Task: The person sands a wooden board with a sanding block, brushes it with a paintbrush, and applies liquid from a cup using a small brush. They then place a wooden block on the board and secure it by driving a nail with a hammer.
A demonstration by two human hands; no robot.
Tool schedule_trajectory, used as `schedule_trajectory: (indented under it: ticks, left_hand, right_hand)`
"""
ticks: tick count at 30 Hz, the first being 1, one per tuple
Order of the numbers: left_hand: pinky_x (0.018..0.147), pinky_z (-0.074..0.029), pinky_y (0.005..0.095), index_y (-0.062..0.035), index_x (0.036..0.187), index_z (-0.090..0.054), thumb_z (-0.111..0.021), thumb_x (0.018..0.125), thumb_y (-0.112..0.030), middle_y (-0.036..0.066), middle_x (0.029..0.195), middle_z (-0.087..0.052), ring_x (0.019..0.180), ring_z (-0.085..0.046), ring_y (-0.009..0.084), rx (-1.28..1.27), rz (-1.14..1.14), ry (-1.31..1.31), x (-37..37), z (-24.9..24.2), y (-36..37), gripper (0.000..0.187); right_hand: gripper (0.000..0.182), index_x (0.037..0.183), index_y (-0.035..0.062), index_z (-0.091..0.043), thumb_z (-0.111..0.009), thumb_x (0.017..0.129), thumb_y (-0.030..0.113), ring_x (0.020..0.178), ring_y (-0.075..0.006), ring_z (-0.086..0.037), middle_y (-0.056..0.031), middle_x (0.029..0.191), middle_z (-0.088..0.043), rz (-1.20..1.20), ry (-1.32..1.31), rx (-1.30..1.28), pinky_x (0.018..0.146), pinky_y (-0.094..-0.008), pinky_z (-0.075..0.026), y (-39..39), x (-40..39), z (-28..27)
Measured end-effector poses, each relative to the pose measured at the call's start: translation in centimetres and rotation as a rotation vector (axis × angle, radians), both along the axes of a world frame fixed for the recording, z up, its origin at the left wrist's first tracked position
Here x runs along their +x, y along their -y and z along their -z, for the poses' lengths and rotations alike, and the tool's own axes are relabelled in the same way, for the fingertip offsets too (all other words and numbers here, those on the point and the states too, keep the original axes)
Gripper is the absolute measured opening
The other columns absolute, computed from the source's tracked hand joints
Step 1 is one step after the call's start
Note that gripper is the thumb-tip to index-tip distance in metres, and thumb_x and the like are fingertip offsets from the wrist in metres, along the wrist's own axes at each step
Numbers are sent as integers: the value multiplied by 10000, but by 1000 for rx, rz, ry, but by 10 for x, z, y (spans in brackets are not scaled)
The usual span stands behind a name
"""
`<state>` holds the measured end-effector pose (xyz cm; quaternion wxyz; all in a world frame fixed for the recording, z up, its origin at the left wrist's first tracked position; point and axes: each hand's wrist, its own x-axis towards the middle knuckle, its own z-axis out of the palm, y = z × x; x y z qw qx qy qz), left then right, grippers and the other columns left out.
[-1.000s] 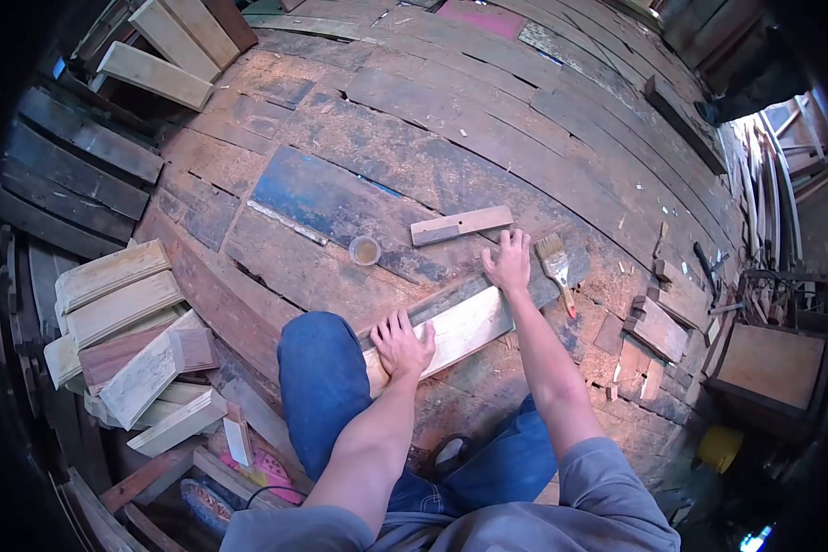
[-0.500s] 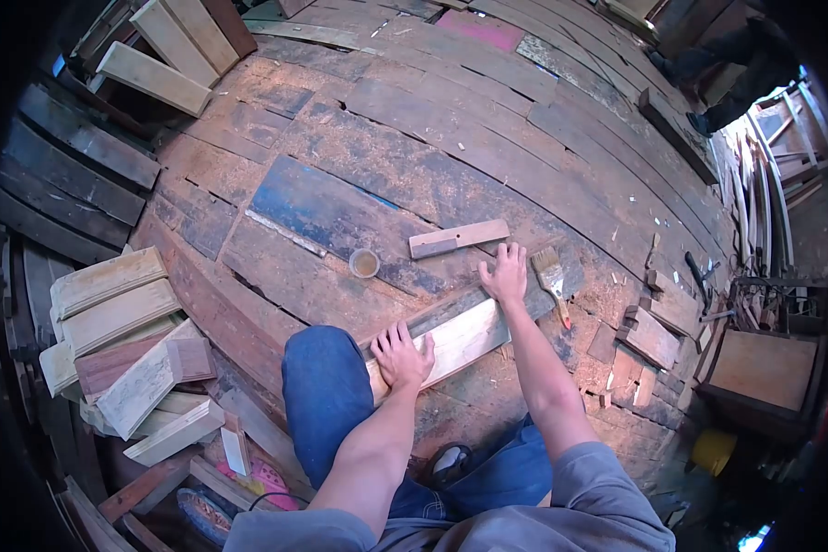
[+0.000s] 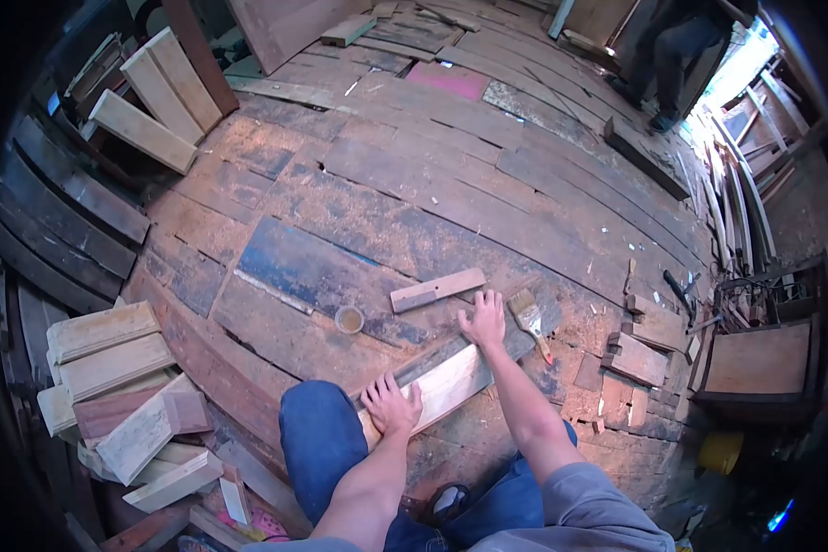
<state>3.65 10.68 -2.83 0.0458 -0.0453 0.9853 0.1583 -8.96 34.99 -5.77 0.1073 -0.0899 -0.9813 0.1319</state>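
A pale planed wooden board (image 3: 440,391) lies at a slant in front of me, against a darker plank (image 3: 515,345). My left hand (image 3: 392,407) rests over the board's near-left end beside my knee, fingers curled at its far edge and thumb apart. At the other end, my right hand (image 3: 484,319) lies with spread fingers reaching past the board's far edge onto the dark plank. Just right of it is a paintbrush (image 3: 530,322) with a wooden, red-tipped handle. Beyond the hands are a wooden block (image 3: 438,289) with a dark patch and a small cup (image 3: 349,319).
Stacked wood pieces (image 3: 110,359) lie at my left. Cut blocks (image 3: 637,357) and a dark-handled tool (image 3: 679,293) are on the right, near a wooden box (image 3: 759,359) and yellow bucket (image 3: 718,451). Another person's legs (image 3: 662,64) show at the far right.
The camera view has tilted upward and shifted right, so the floor items appear lower and further left. Both hands remain on the board, in nearly the same places.
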Motion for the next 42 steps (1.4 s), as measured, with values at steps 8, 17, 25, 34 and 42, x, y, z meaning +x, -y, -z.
schedule_trajectory:
  ticks: [8, 17, 25, 34, 42]
  left_hand:
    - [1126, -249, 497, -28, 1267, -579, -574, 875, -529, 164, 1225, -596, 1218, -468, 341, 18, -3, 12, -2, -3, -1, 635]
    - [1121, -249, 498, -40, 1279, -562, -557, 882, -545, 145, 1260, -588, 1236, -459, 319, 3, 0, 35, -1, -1, -1, 642]
    - [1119, -254, 497, -48, 1273, -571, -546, 894, -561, 137, 1266, -579, 1246, -461, 311, 1, 8, 25, 0, 3, 0, 637]
    - [1113, -259, 493, -53, 1274, -577, -557, 898, -549, 126, 1267, -585, 1244, -469, 299, 34, 13, -14, -2, 5, -2, 623]
    - [1092, -278, 488, -20, 1299, -573, -553, 910, -546, 130, 1257, -587, 1218, -482, 299, 72, -32, 26, -1, 3, 3, 655]
  right_hand:
    - [399, 983, 34, -574, -703, 774, 348, 1069, -378, -489, -181, 1037, -538, 15, 29, -19, 979, -474, -435, 0, -1, 0]
    - [432, 1015, 20, -585, -713, 771, 352, 1098, -379, -492, -188, 1058, -546, 12, 59, 8, 1004, -467, -430, 1, -1, -5]
    - [354, 956, 27, -582, -715, 763, 293, 1070, -373, -496, -178, 1043, -538, 22, 11, -1, 970, -477, -446, 0, -1, 5]
    - [353, 957, 19, -567, -690, 779, 298, 1078, -389, -496, -192, 1042, -537, 14, -3, 3, 977, -496, -431, -2, -2, 0]
    - [333, 1012, 17, -583, -657, 835, 290, 1077, -421, -512, -210, 1058, -554, -7, 79, 24, 983, -515, -420, 1, -1, 2]
